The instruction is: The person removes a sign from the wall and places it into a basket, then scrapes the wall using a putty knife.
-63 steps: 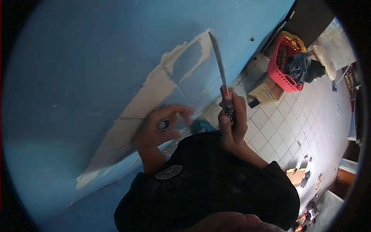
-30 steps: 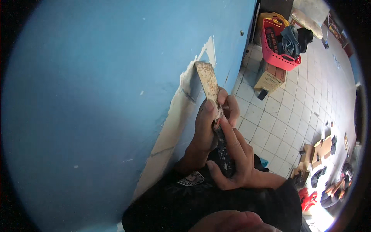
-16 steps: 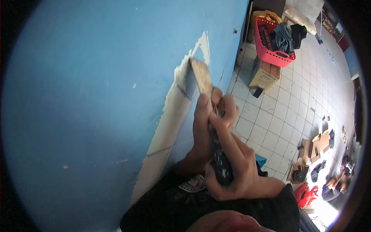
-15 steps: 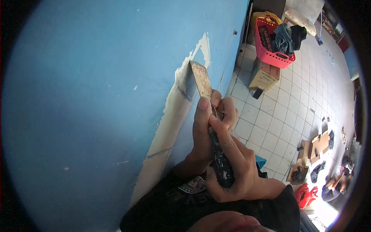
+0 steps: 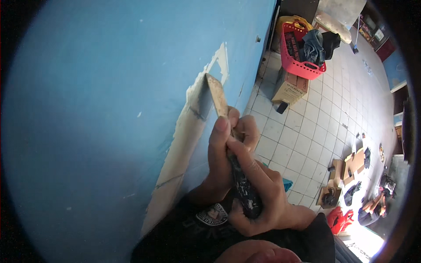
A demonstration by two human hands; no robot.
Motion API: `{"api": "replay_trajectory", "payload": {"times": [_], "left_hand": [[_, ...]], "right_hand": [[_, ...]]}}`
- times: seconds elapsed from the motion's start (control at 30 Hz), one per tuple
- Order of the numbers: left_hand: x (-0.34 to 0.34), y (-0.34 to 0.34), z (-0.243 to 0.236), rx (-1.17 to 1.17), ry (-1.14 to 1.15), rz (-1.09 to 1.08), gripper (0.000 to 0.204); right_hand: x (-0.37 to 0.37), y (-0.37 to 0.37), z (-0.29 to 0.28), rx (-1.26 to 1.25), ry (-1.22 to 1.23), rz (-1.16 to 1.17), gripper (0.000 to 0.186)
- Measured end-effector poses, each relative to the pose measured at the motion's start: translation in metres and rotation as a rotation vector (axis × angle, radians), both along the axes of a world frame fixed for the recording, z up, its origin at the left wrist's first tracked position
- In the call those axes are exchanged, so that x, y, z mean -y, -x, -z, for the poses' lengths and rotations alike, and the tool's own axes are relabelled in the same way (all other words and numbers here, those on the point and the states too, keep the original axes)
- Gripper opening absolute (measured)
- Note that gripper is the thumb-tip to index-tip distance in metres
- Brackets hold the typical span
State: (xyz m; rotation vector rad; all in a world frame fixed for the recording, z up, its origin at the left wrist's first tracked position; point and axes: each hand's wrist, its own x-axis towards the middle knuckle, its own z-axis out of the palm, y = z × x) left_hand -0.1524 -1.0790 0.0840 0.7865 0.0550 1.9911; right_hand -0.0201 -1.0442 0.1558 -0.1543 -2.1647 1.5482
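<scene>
A paint scraper [image 5: 217,95] with a worn, paint-smeared blade and a dark, spattered handle [image 5: 246,193] is held in both my hands. My right hand [image 5: 269,188] is closed round the handle, its index finger stretched along it. My left hand [image 5: 219,147] pinches near the base of the blade, thumb in front and fingers behind. The blade's tip meets the blue wall [image 5: 96,109] near the upper part of a long pale strip [image 5: 175,153] with ragged edges, where the blue paint is gone. A thin dark crack crosses the strip lower down.
Right of the wall, a pink basket [image 5: 302,69] of dark clothes rests on a cardboard box [image 5: 290,87] on the white tiled floor [image 5: 309,118]. Farther right lie opened cardboard boxes [image 5: 353,165] and a red bag [image 5: 337,219]. Another person [image 5: 372,210] is at the far lower right.
The whole view has shifted, so wall, floor and basket sit farther left. Both hands keep their hold on the scraper, its blade still at the strip's upper part.
</scene>
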Motion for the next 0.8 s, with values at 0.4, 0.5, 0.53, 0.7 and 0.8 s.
{"api": "replay_trajectory", "payload": {"times": [0.4, 0.5, 0.53, 0.7, 0.8], "left_hand": [[-0.001, -0.019, -0.049, 0.017, 0.664, -0.424, 0.038], [0.014, -0.021, -0.044, -0.034, 0.566, -0.353, 0.036], [0.010, -0.024, -0.044, 0.112, 0.639, -0.352, 0.037], [-0.001, -0.022, -0.044, 0.010, 0.574, -0.335, 0.036], [-0.006, -0.023, -0.048, 0.067, 0.593, -0.355, 0.035]], "right_hand": [[-0.001, 0.001, -0.001, 0.039, 0.103, -0.026, 0.089], [0.000, -0.005, 0.003, -0.034, 0.073, -0.075, 0.089], [-0.001, -0.005, 0.004, -0.060, 0.062, -0.093, 0.089], [-0.006, -0.005, -0.004, -0.002, 0.024, -0.040, 0.086], [-0.009, -0.005, -0.011, 0.103, 0.079, -0.020, 0.085]]}}
